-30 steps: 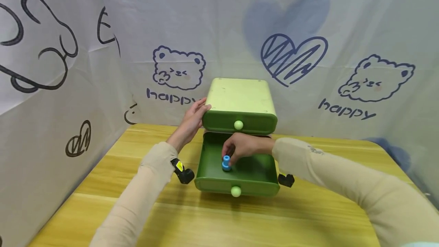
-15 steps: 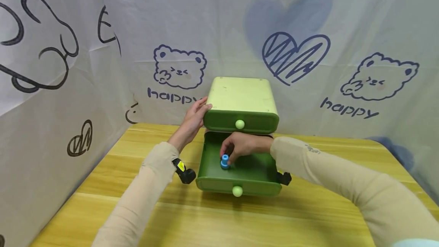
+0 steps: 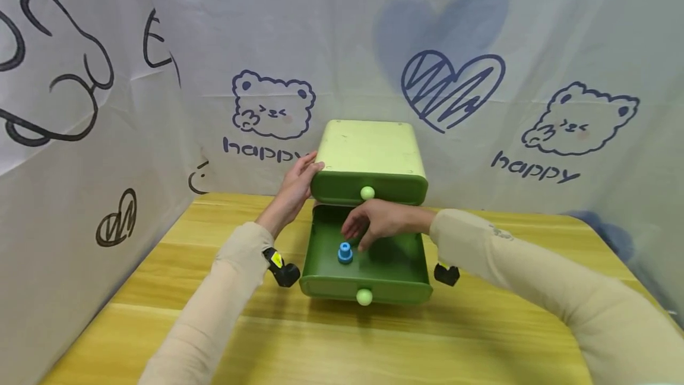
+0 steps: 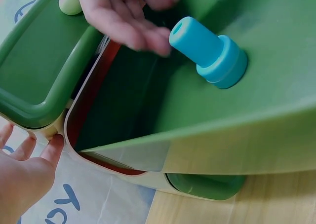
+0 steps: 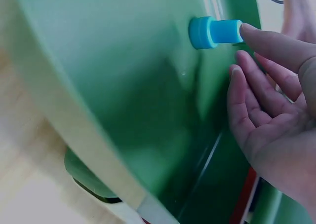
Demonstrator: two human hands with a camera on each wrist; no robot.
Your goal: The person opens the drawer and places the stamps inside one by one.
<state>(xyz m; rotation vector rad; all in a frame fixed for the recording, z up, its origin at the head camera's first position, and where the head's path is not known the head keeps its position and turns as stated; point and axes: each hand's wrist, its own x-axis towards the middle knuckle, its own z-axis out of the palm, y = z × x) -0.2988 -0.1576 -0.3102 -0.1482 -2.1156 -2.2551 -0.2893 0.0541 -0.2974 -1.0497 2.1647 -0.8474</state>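
A small blue stepped cylinder [image 3: 345, 253] with a hole in its narrow top stands upright on the floor of the pulled-out green drawer [image 3: 366, 290]. My right hand [image 3: 376, 220] hovers over the drawer just right of and behind the cylinder, thumb and fingers spread apart and holding nothing. My left hand [image 3: 297, 186] rests against the left side of the pale yellow-green cabinet [image 3: 371, 144], its fingers lying along the wall. In the left wrist view, the blue cylinder [image 4: 212, 54] leaves a small gap to the right fingers [image 4: 158, 40].
Above the pulled-out drawer, an upper drawer front [image 3: 342, 186] with a round knob [image 3: 367, 193] is closed. Another green drawer front [image 4: 207, 185] shows lower down. The cabinet stands on a wood-grain table [image 3: 299, 349], before a white printed cloth [image 3: 352, 28].
My right fingers have let go of the blue cylinder and lifted slightly away to the right. The cylinder stays standing in the drawer. My left hand keeps its place on the cabinet.
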